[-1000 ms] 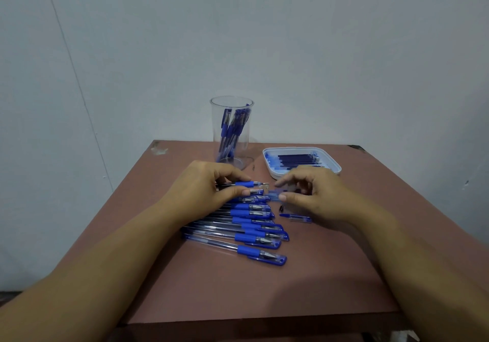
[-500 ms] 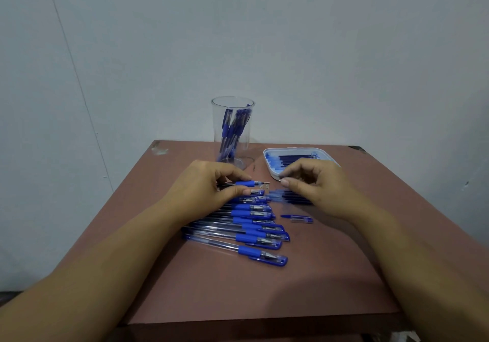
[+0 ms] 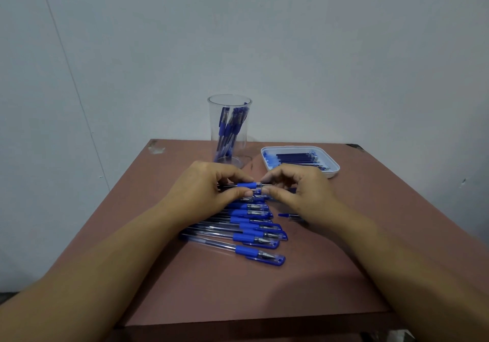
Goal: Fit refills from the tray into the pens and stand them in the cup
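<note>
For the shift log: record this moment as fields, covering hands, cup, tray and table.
Left hand: holds pen near its blue grip
Right hand: pinches the same pen's tip end
Cup: upright, several pens inside
Tray: refills lying in it, right of cup
Table: row of pens, small blue loose piece beside it

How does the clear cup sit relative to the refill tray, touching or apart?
Apart. The head view shows a strip of bare table between the base of the clear cup and the left rim of the refill tray.

Blue-gripped clear pens (image 3: 238,233), clear cup (image 3: 229,130), white tray (image 3: 334,166), reddish-brown table (image 3: 238,288).
</note>
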